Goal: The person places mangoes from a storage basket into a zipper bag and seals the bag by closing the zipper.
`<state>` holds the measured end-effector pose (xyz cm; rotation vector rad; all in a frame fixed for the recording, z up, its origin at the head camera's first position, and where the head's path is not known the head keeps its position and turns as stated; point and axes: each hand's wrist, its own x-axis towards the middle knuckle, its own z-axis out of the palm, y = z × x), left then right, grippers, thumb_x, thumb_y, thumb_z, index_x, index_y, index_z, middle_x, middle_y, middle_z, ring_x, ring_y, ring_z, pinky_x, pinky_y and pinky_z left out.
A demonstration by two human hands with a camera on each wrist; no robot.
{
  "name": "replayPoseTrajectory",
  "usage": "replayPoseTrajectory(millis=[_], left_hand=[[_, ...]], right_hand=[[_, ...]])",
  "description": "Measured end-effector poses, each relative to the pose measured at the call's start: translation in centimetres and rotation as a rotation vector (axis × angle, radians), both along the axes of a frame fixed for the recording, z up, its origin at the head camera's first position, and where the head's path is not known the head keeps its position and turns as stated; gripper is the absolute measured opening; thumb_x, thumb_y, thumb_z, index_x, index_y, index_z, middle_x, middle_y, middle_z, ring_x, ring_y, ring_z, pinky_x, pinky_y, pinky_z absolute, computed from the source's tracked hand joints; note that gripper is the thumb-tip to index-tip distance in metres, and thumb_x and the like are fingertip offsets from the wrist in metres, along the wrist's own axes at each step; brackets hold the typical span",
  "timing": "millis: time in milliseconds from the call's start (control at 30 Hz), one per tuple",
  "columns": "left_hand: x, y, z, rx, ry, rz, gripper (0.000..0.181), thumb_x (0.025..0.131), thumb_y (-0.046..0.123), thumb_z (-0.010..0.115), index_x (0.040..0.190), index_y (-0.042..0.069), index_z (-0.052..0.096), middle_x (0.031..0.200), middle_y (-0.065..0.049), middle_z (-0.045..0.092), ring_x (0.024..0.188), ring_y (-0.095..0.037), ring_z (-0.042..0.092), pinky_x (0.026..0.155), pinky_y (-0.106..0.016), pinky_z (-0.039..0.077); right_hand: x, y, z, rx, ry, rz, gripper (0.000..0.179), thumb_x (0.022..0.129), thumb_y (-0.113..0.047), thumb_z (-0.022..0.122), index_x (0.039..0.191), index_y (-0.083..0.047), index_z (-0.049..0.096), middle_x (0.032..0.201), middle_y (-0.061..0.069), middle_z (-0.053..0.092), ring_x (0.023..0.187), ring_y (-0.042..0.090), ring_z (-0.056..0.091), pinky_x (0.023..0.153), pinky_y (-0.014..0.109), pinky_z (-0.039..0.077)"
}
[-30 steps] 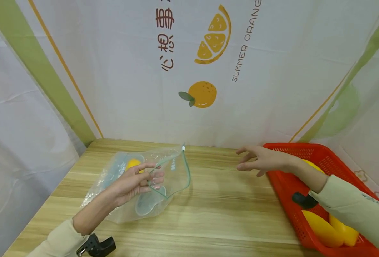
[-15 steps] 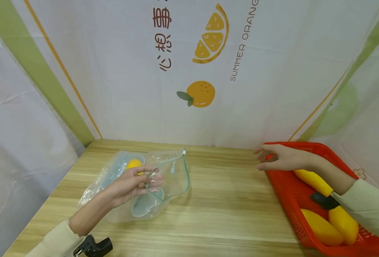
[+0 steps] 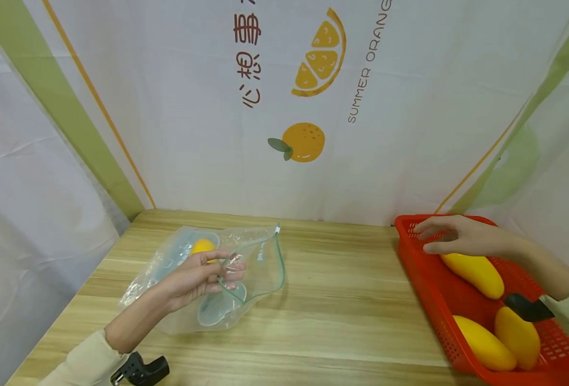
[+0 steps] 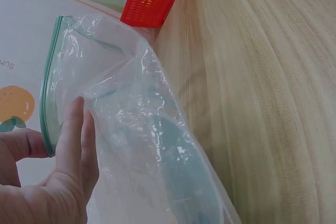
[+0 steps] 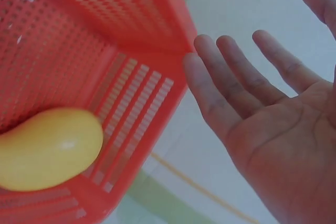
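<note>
A clear zip bag (image 3: 265, 273) with a green zip rim lies partly open on the table. My left hand (image 3: 187, 281) holds its mouth: in the left wrist view the thumb is at the green zip rim (image 4: 46, 87) and the fingers are against the plastic. A yellow thing (image 3: 202, 246) shows in or behind the bag, partly covered. My right hand (image 3: 465, 236) hangs above the far end of a red basket (image 3: 421, 289), fingers spread and holding nothing. In the basket lie yellow mangoes: one below the hand (image 3: 479, 276), two nearer the front (image 3: 484, 343).
The wooden table (image 3: 342, 300) stretches between bag and basket. A white curtain (image 3: 192, 134) with orange prints hangs at its back edge. Black wrist mounts (image 3: 141, 370) are on both sleeves. The basket has perforated walls.
My right hand has moved rightward from beside the basket to over it, bringing the mangoes more into view. The left hand has stayed at the bag's mouth, almost still.
</note>
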<state>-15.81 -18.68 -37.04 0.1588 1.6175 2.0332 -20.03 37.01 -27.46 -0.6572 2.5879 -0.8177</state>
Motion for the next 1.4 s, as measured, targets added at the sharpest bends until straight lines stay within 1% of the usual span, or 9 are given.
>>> replayPoseTrajectory(millis=[167,367,700,900,1067,1167,1300,1367,1400], left_hand=[[0.0,0.0,0.0,0.002,0.003,-0.001,0.062,0.095,-0.008,0.048,0.152,-0.014,0.022,0.129,-0.027,0.062,0.111,-0.028,0.067,0.073,-0.021,0.06],[0.0,-0.2,0.0,0.011,0.006,-0.006,0.064,0.096,-0.008,0.048,0.153,-0.013,0.02,0.129,-0.023,0.063,0.114,-0.03,0.065,0.078,-0.024,0.06],[0.1,-0.2,0.2,0.007,0.01,-0.012,0.064,0.097,-0.007,0.047,0.153,-0.013,0.018,0.136,-0.029,0.057,0.116,-0.031,0.064,0.075,-0.023,0.061],[0.1,-0.2,0.3,0.003,0.013,-0.013,0.064,0.097,-0.007,0.049,0.153,-0.013,0.019,0.137,-0.029,0.056,0.116,-0.031,0.065,0.074,-0.023,0.061],[0.1,-0.2,0.2,0.005,0.014,-0.011,0.064,0.096,-0.007,0.049,0.153,-0.013,0.02,0.136,-0.028,0.057,0.115,-0.031,0.065,0.072,-0.022,0.061],[0.1,-0.2,0.2,0.007,0.011,-0.009,0.064,0.096,-0.007,0.05,0.153,-0.013,0.02,0.135,-0.028,0.057,0.113,-0.03,0.066,0.072,-0.022,0.061],[0.1,-0.2,0.2,0.004,0.009,-0.007,0.065,0.096,-0.007,0.05,0.153,-0.013,0.02,0.135,-0.028,0.057,0.113,-0.03,0.066,0.073,-0.023,0.061],[0.2,-0.2,0.3,0.003,0.008,-0.006,0.065,0.096,-0.007,0.05,0.153,-0.013,0.02,0.135,-0.028,0.058,0.114,-0.031,0.065,0.073,-0.024,0.061],[0.2,-0.2,0.3,0.003,0.008,-0.005,0.065,0.096,-0.007,0.05,0.153,-0.013,0.02,0.134,-0.028,0.058,0.115,-0.031,0.065,0.073,-0.024,0.061]], right_hand=[[0.3,2.1,0.0,0.008,0.035,0.027,0.043,0.098,-0.017,0.07,0.136,-0.003,0.057,0.131,0.011,0.06,0.117,0.017,0.06,0.09,0.023,0.055],[0.4,4.1,-0.1,0.023,-0.023,0.057,0.047,0.098,-0.01,0.068,0.14,0.004,0.051,0.134,0.02,0.057,0.113,0.0,0.056,0.087,0.023,0.056],[0.7,5.5,-0.2,0.132,-0.04,-0.006,0.056,0.098,-0.022,0.07,0.146,-0.003,0.047,0.137,0.018,0.055,0.121,0.043,0.052,0.086,0.039,0.053],[1.3,6.7,-1.3,0.111,-0.155,0.017,0.067,0.096,-0.02,0.071,0.151,-0.002,0.036,0.147,0.036,0.036,0.125,0.059,0.042,0.089,0.062,0.051],[2.2,8.0,-2.7,0.091,-0.238,0.077,0.066,0.094,-0.015,0.072,0.153,-0.014,0.042,0.144,0.04,0.035,0.124,0.053,0.043,0.084,0.05,0.055],[2.7,8.9,-3.5,0.069,-0.268,0.127,0.061,0.093,-0.011,0.073,0.148,-0.027,0.051,0.144,0.029,0.042,0.125,0.034,0.046,0.084,0.045,0.055],[3.2,9.8,-4.5,0.016,-0.343,0.18,0.06,0.093,-0.008,0.074,0.145,-0.03,0.054,0.143,-0.011,0.046,0.12,0.003,0.044,0.088,0.037,0.053],[3.4,10.1,-5.0,-0.012,-0.397,0.202,0.06,0.093,-0.007,0.073,0.145,-0.028,0.053,0.139,-0.023,0.046,0.117,-0.004,0.043,0.088,0.028,0.051],[3.5,10.2,-5.2,-0.023,-0.421,0.212,0.06,0.093,-0.006,0.073,0.145,-0.027,0.053,0.138,-0.024,0.046,0.121,0.003,0.045,0.089,0.029,0.051]])
